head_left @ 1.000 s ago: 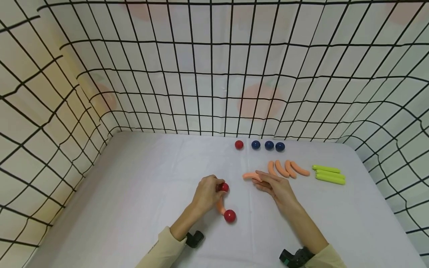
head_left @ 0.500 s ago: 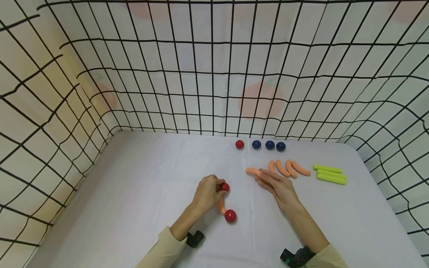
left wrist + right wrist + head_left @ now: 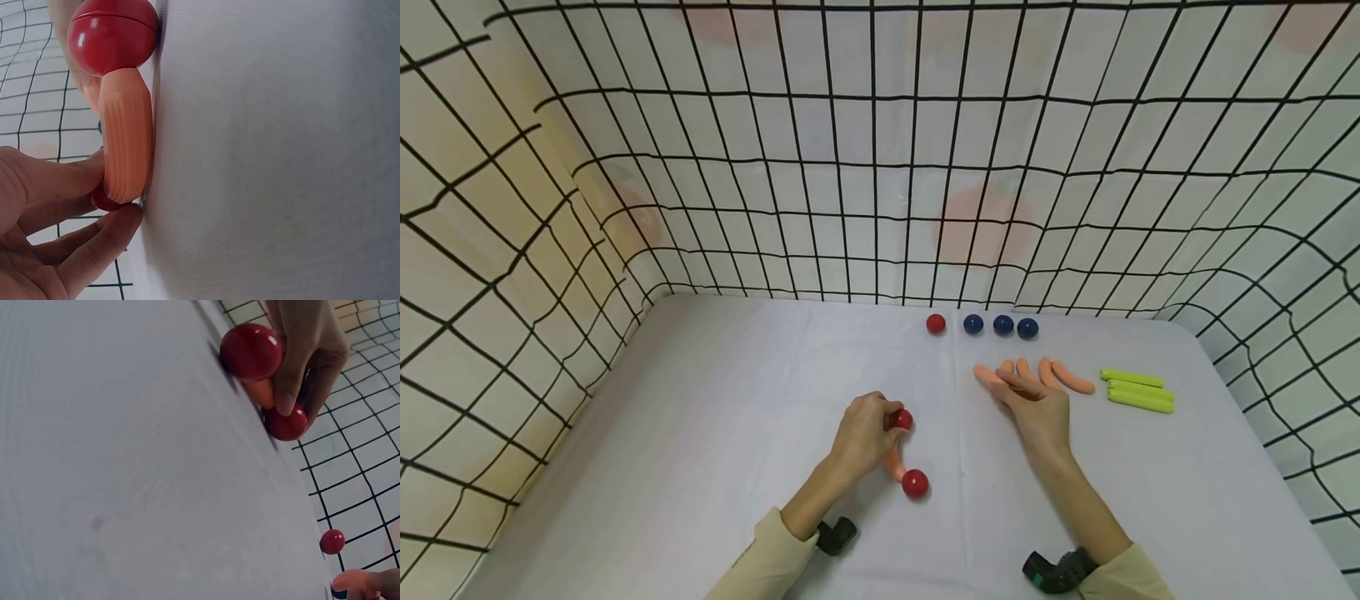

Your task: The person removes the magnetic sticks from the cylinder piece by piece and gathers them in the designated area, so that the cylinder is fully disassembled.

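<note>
My left hand [image 3: 867,429] pinches a red ball [image 3: 903,419] at the far end of a curved, ribbed orange stick [image 3: 127,134]. A second red ball [image 3: 915,484] sits at that stick's near end, so the three form one line on the white cloth. In the right wrist view, the left thumb lies over the pinched ball. My right hand [image 3: 1037,412] pinches another curved orange stick [image 3: 988,375], its left end poking out past the fingertips. That hand partly covers the row of orange sticks [image 3: 1072,378] behind it.
A lone red ball [image 3: 936,323] and three dark blue balls [image 3: 973,323] line the table's back. Three yellow-green sticks [image 3: 1138,400] lie at the right. Black wire mesh [image 3: 872,167] rises behind the white-covered table [image 3: 737,433] and along its sides.
My right hand has drawn the orange stick rightward and slightly back, toward the row of others, and its fingers have bunched closer. The left hand stays in place on the red ball.
</note>
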Available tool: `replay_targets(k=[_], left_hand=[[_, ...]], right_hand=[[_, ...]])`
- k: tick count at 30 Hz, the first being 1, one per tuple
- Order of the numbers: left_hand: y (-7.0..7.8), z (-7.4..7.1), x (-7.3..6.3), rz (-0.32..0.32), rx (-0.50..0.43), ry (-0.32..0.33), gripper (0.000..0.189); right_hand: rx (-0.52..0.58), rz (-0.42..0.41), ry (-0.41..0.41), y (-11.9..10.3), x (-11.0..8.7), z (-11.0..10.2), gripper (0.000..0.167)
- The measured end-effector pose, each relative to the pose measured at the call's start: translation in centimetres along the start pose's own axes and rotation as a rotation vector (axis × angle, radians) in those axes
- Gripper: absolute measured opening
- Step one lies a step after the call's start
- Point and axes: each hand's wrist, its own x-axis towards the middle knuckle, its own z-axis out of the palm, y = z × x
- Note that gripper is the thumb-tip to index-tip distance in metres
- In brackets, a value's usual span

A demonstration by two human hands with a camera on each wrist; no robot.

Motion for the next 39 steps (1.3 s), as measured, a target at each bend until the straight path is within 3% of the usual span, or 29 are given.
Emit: replay_targets(k=[5, 19, 39], left_hand=[[0.0, 0.0, 0.0, -0.003, -0.005, -0.002, 0.033], [0.0, 0.0, 0.0, 0.013, 0.015, 0.014, 0.031], [0.1, -0.1, 0.0, 0.006, 0.023, 0.005, 0.031]], right_hand=[[-0.249, -0.125, 0.083, 0.3, 0.1, -0.1, 0.033], [-0.418, -0.410, 0.131, 1.0, 0.3, 1.0, 0.021], [-0.570, -0.506, 0.130, 1.6, 0.0, 1.3, 0.021]])
